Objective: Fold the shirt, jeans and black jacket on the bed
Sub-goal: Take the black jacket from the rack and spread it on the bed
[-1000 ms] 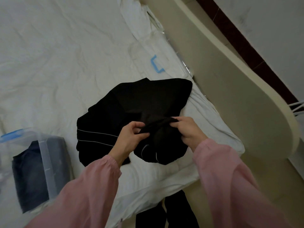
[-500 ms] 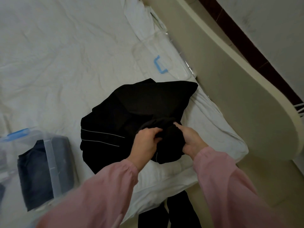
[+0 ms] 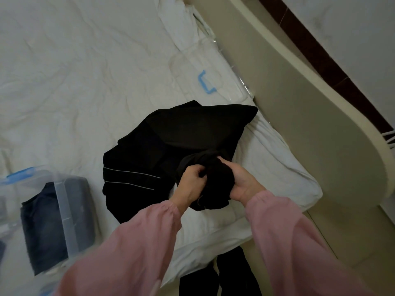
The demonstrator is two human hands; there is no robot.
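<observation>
**Both hands bunched on a loose end of the jacket**

Nearest to me are the two pink sleeves (image 3: 288, 231), coming in from the bottom edge. Between them, below the mattress edge, hangs some dark fabric (image 3: 224, 272); I cannot tell what it is.

My left hand (image 3: 191, 184) and right hand (image 3: 241, 182) meet over the near corner of the bed (image 3: 85, 82). The left fingers (image 3: 197, 173) are curled tight and pinch a fold of black cloth. The right fingers are wrapped round the wad (image 3: 218, 184) from the other side; their tips are buried in it, so I cannot see how they lie. I judge this wad to be a sleeve or hem end, gathered so it can be turned or tucked before the fold is laid flat.

The rest of the black jacket (image 3: 171, 142) spreads on the sheet just beyond and to the left of the fingers, rumpled. Two thin pale stripes (image 3: 132, 176) run toward my left wrist. It is not yet a tidy fold.

Well to the left of the fingers stands a clear bin (image 3: 64, 206) holding dark folded cloth (image 3: 42, 227), perhaps the jeans, parked there to keep the working patch free. Straight beyond the fingers, past the jacket, lies a clear lid (image 3: 230, 67) with a blue handle (image 3: 205, 83). To the right runs the cream bed frame (image 3: 299, 103).
</observation>
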